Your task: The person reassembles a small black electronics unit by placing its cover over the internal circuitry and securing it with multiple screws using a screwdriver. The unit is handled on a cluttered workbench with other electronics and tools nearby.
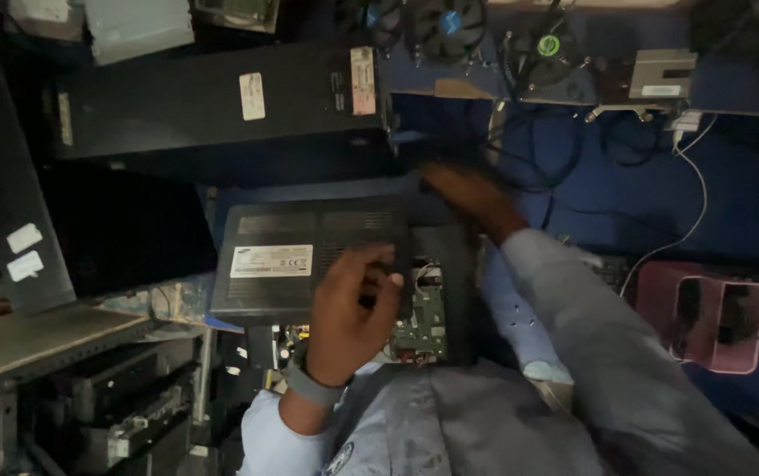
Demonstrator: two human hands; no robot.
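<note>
The left hand (355,304) rests on the right edge of a flat black device casing (309,256), fingers curled over that edge beside an exposed green circuit board (422,322); it looks closed loosely on the casing's rim rather than clamped hard, with a grey wristband (313,386) showing below it. The casing lies face down on the blue desk (635,203), a white label (271,261) on its back, close in front of the person's body. The right hand (467,194) reaches further back, past the casing's far corner toward a dark tangle of cables (538,150); it is blurred, so I cannot tell whether it grips anything or how far it is open. A larger black box (221,110) sits behind the casing, cooling fans (450,26) lie along the back edge of the desk, and a pink holder (718,313) stands to the right. As a judgement: the light is dim and the board is bare, so a finger sliding off the rim could press on components or catch a sharp edge. If the far hand snags the cables, loose parts at the back could get dragged. With only one hand steadying it, the casing could also shift or tip toward the person's lap.
</note>
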